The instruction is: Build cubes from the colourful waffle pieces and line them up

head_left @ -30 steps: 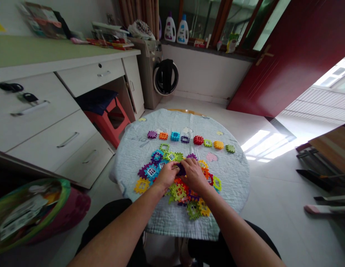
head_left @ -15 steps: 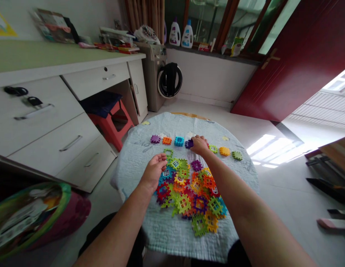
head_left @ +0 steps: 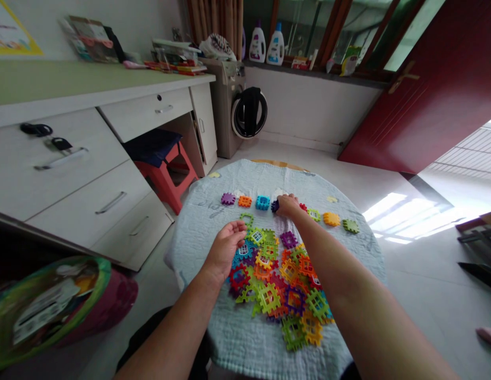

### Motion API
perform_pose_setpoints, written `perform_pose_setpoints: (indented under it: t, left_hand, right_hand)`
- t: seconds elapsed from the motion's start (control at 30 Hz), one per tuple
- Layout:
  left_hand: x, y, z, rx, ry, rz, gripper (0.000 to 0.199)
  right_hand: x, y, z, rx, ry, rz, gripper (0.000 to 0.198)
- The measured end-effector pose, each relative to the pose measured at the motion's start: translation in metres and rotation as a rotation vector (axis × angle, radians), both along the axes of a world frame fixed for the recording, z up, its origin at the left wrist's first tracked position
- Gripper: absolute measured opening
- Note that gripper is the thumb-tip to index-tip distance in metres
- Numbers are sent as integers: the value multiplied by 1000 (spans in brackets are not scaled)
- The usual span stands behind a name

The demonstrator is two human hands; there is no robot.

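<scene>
A row of small notched plastic building blocks crosses the far part of the round table. In that row my right hand [head_left: 288, 205] closes around a dark purple block [head_left: 275, 206], which its fingers partly cover. To the left of it sit a blue block [head_left: 263, 202], an orange block [head_left: 245, 201] and a purple block [head_left: 228, 199]. My left hand [head_left: 226, 247] hovers at the left edge of a heap of loose coloured window-frame pieces [head_left: 269, 298], fingers loosely curled and apart from the thumb, nothing visible in them. By its fingertips lies a green frame piece [head_left: 247, 219].
Right of my hand the row goes on with a green-and-white block [head_left: 314, 215], a yellow block [head_left: 331, 219] and a green block [head_left: 350, 226]. A pale cloth [head_left: 201, 232] covers the table. A bin [head_left: 106, 301] stands at lower left, a red stool [head_left: 170, 177] beyond.
The view has shifted slightly, so the scene sits further right. My right hand stays at the dark purple block, and a red block to its right shows more. My left hand keeps its place by the heap.
</scene>
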State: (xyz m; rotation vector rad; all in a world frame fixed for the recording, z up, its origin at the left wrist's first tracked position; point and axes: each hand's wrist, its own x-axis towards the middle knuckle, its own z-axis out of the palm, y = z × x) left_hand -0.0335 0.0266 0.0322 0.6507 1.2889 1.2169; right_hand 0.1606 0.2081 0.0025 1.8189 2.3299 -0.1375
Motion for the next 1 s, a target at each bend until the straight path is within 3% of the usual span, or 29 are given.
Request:
perform_pose_setpoints:
  t: [0.6,0.73,0.87,1.0]
  left_hand:
    - [1,-2,2,-4,-44,17,37]
    - [0,-2,3,-9,-51,18,37]
    - [-4,1,4,-15,-57,42,37]
    - [-12,3,5,24,-51,93,37]
  right_hand:
    - [-8,4,3,-38,-31,21,48]
    - [-8,1,6,-47,-19,8,58]
    - [0,-13,22,31,75,-10,73]
    - [19,-54,43,80,175,-16,67]
